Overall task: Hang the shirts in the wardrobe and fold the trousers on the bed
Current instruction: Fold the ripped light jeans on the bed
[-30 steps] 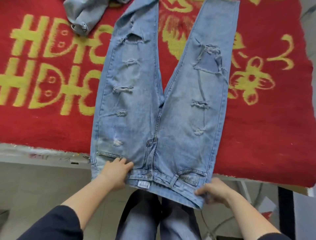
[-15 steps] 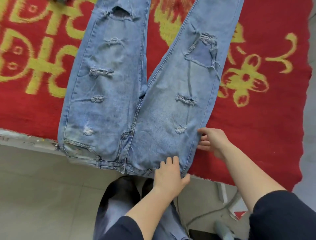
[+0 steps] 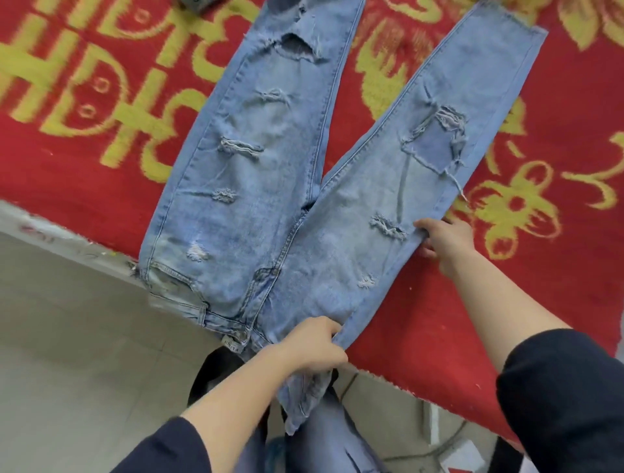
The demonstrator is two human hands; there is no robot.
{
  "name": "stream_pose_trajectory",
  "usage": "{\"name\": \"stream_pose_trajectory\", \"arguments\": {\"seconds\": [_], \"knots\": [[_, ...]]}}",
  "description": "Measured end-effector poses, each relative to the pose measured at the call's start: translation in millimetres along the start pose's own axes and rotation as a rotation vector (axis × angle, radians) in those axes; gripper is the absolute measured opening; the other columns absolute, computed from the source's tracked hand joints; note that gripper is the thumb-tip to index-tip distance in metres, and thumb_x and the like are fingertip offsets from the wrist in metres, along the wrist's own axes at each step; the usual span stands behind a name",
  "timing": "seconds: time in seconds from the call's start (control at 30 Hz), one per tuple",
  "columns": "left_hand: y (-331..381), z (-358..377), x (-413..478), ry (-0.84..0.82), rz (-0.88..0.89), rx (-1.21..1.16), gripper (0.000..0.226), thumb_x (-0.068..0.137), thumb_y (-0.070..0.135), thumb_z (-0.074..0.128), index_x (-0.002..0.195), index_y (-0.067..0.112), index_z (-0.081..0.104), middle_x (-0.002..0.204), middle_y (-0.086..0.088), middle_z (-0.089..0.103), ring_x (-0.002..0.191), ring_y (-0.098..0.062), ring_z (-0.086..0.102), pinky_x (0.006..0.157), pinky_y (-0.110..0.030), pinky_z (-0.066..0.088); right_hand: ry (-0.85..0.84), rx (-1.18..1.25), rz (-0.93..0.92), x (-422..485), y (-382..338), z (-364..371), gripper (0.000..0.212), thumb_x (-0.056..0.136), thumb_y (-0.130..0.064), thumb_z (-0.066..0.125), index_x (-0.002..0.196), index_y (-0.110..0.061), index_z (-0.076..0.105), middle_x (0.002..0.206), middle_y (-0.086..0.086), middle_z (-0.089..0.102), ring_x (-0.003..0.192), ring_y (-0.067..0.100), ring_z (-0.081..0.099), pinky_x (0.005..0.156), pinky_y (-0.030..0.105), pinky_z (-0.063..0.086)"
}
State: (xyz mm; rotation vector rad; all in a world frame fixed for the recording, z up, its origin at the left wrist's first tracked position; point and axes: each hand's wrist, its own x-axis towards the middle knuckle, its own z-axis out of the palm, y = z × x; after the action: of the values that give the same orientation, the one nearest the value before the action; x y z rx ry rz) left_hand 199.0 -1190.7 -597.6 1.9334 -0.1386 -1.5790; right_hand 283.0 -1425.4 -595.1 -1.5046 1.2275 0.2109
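Note:
Light blue ripped jeans (image 3: 270,202) lie spread flat on the bed's red blanket (image 3: 422,320) with yellow patterns, legs pointing away, waistband hanging over the near edge. My left hand (image 3: 310,347) grips the waistband's right corner at the bed edge, bunching the denim there. My right hand (image 3: 445,236) pinches the outer seam of the right leg at thigh height.
A grey garment (image 3: 199,4) pokes in at the top edge. Below the bed edge is a pale tiled floor (image 3: 74,354). My own legs in jeans (image 3: 324,435) stand against the bed. A cable and white objects (image 3: 462,455) lie on the floor at lower right.
My left hand went from lying flat on the waist to gripping its right corner. My right hand slid further up the right leg's outer seam and took hold. The view shifted.

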Motion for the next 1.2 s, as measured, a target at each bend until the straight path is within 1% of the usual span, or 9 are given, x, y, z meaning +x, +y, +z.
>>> {"name": "stream_pose_trajectory", "arguments": {"seconds": [0.1,0.33,0.47,0.53,0.7,0.9,1.0,1.1,1.2], "knots": [[-17,-58,-28,-0.059,0.051,-0.139,0.018,0.063,0.009,0.050,0.062,0.013,0.033,0.062,-0.003,0.029,0.055,-0.018,0.026,0.053,-0.032,0.020,0.029,0.009,-0.067,-8,-40,27,0.025,0.075,0.004,0.060,0.068,-0.013,0.044,0.055,0.005,0.039,0.023,0.007,0.030,0.035,0.010,0.026],[-74,-192,-77,0.100,0.044,-0.225,0.013,0.060,0.007,0.047,0.071,0.015,0.048,0.067,-0.007,0.029,0.053,-0.018,0.016,0.054,-0.034,0.011,-0.054,-0.006,-0.304,-47,-136,155,0.021,0.067,-0.002,0.056,0.058,-0.011,0.040,0.038,0.003,0.037,0.025,0.014,0.031,0.037,0.014,0.027],[-127,-239,-95,0.318,-0.042,-0.216,0.014,0.059,0.003,0.050,0.066,0.012,0.040,0.062,-0.003,0.032,0.057,-0.014,0.027,0.057,-0.028,0.020,-0.306,-0.015,-0.332,-66,-149,245,0.022,0.076,-0.003,0.059,0.090,-0.013,0.045,0.077,0.013,0.052,0.042,0.014,0.045,0.040,0.021,0.040],[-157,-252,-94,0.400,-0.124,-0.215,0.013,0.071,-0.003,0.050,0.068,0.009,0.045,0.063,-0.004,0.040,0.060,-0.015,0.033,0.060,-0.029,0.022,-0.425,-0.175,-0.304,-68,-143,275,0.061,0.081,-0.014,0.065,0.136,-0.014,0.038,0.107,0.004,0.053,0.065,0.012,0.057,0.054,0.029,0.050],[-181,-272,-76,0.373,-0.200,-0.088,0.014,0.085,0.024,0.059,0.090,0.011,0.056,0.077,0.002,0.057,0.066,-0.016,0.047,0.058,-0.031,0.031,-0.433,-0.566,-0.283,-48,-105,302,0.081,0.083,-0.017,0.061,0.153,-0.017,0.019,0.102,-0.001,0.050,0.062,0.011,0.048,0.052,0.025,0.039],[-143,-304,-39,0.476,-0.106,0.086,0.022,0.091,0.033,0.053,0.104,0.016,0.049,0.098,-0.004,0.063,0.089,-0.026,0.060,0.071,-0.038,0.047,-0.158,-0.224,-0.112,-23,-100,296,0.065,0.081,-0.009,0.061,0.142,-0.008,0.038,0.095,0.011,0.055,0.075,0.023,0.052,0.069,0.039,0.047],[-112,-321,-14,0.553,-0.049,0.173,0.030,0.093,0.034,0.053,0.114,0.014,0.043,0.112,-0.007,0.058,0.102,-0.031,0.057,0.078,-0.040,0.046,0.096,-0.021,0.011,-2,-109,276,0.034,0.080,-0.014,0.060,0.112,-0.010,0.051,0.082,0.010,0.052,0.069,0.023,0.048,0.052,0.030,0.042],[-80,-332,13,0.632,-0.022,0.231,0.043,0.094,0.035,0.051,0.128,0.013,0.036,0.124,-0.010,0.049,0.112,-0.032,0.050,0.088,-0.043,0.044,0.346,0.137,0.097,19,-111,248,0.031,0.077,-0.017,0.063,0.104,-0.005,0.056,0.089,0.013,0.052,0.077,0.024,0.047,0.067,0.034,0.042],[-51,-344,37,0.699,0.034,0.312,0.069,0.095,0.037,0.051,0.150,0.020,0.013,0.136,-0.007,0.034,0.124,-0.028,0.037,0.096,-0.042,0.040,0.448,0.413,0.162,36,-119,223,0.018,0.078,-0.012,0.066,0.081,0.002,0.055,0.080,0.012,0.057,0.064,0.023,0.054,0.056,0.027,0.050]]}}
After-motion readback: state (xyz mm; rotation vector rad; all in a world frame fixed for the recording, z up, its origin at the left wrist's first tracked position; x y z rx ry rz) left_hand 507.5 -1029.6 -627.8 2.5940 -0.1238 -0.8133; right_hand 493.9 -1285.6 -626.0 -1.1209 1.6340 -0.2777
